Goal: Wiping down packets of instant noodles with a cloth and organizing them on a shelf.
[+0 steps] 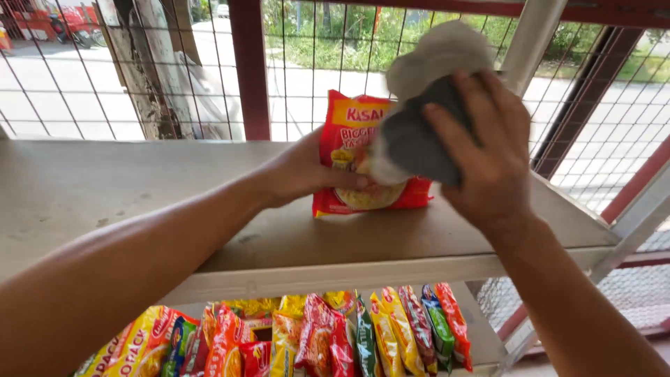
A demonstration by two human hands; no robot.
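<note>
L hand reaches fwd, clamped on red noodle packet upright on shelf; R hand grips grey cloth against it. Packets fill shelf below hands.

Two hands show: the left hand and the right hand. One red noodle packet stands at twelve o'clock, one grey cloth against it. Roughly fifteen snack packets crowd six o'clock; overlap hides the exact count.
</note>
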